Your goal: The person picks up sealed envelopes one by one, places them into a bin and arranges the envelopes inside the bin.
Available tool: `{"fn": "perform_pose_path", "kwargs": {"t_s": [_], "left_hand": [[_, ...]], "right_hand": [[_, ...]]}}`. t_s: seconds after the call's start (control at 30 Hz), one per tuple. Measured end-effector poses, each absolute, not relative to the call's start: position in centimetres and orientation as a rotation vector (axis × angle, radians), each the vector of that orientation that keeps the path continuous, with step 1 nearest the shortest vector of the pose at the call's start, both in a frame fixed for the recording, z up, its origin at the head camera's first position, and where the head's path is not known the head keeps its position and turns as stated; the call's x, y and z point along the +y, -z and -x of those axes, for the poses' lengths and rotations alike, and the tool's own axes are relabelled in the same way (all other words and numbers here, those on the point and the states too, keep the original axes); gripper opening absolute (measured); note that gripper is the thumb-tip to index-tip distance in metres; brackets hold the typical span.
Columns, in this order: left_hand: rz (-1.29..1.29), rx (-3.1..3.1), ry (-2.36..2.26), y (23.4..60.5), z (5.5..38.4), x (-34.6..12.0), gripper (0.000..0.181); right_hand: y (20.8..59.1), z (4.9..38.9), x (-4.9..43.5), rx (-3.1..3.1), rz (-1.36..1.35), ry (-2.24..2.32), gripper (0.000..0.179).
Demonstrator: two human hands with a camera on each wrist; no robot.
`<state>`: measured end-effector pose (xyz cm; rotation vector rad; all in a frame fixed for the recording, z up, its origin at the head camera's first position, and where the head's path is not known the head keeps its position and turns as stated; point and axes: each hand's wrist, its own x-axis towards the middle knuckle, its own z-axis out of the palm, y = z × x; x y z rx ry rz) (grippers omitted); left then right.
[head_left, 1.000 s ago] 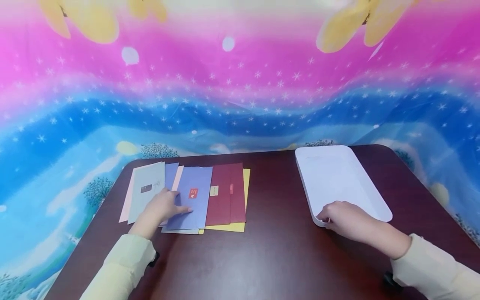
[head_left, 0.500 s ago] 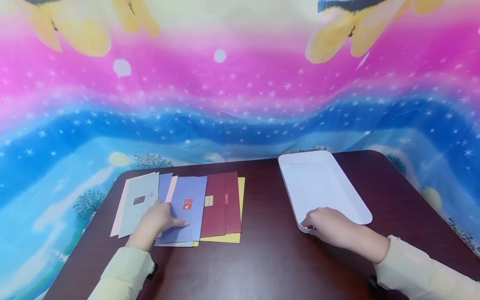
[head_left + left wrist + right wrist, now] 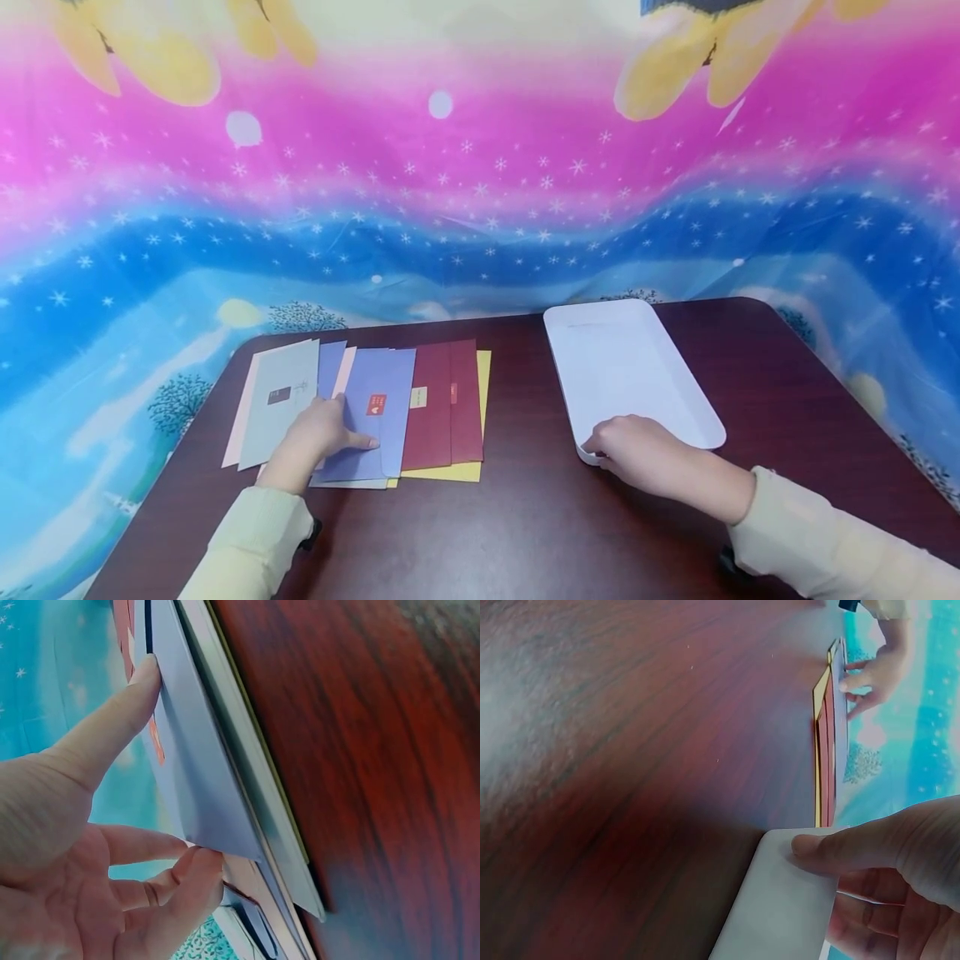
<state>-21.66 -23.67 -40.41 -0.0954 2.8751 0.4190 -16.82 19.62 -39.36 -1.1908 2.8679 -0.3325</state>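
A room of unclear kind, where a dark, wood-grained worktop (image 3: 480, 542) with rounded corners stands before a pink-and-blue cloth (image 3: 480, 242) printed with snowflakes (image 3: 577, 167) and trees (image 3: 180, 404).

One white rectangular tray (image 3: 626, 375) with rounded corners stands on one dark reddish-brown wood-grain table (image 3: 480, 542). The flat paper envelopes overlap, so their full number cannot be told. Showing at least in part are two pale grey-green envelopes (image 3: 285, 425), two pale pink envelopes (image 3: 238, 417), two purple-blue envelopes (image 3: 386, 379), two dark red envelopes (image 3: 465, 425) and one yellow envelope (image 3: 461, 472). Four small rectangular labels (image 3: 418, 397) can be counted. Two bare grips appear, one left grip (image 3: 318, 429) and one right grip (image 3: 637, 450), with two pale cream sleeves (image 3: 247, 533).
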Motion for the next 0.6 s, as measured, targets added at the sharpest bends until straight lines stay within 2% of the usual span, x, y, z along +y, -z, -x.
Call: {"fn": "perform_pose_path", "kwargs": {"t_s": [0.2,0.6], "left_hand": [[0.128,2.830,-0.506,40.4,21.6,-23.8,0.117],[0.148,2.821,-0.543,40.7,21.9,-23.7,0.119]], "right_hand": [[39.4,16.7,18.8,2.853,1.249,0.342,0.023],[39.5,16.7,17.2,2.831,1.287,0.340,0.025]]}}
